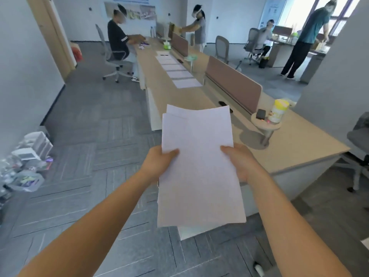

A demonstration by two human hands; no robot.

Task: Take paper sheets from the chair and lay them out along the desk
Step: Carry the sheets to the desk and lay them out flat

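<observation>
Beside desk (299, 148), both hands hold paper sheets (199, 166) lengthwise, pointing away.

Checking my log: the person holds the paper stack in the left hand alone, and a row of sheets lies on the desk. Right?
Not alone: the head view shows the left hand and the right hand both gripping the paper stack. The row of sheets does lie on the desk.

We see only the thumbs of our left hand (156, 163) and right hand (242, 164). The stack of sheets (199, 176) covers the fingers beneath and part of the near edge of the desk (289, 152). Its print is too faint to read. Toward the desk's far end, the laid-out sheets (179, 73) are too small to read. The picture's right edge cuts off a chair (359, 140).
</observation>
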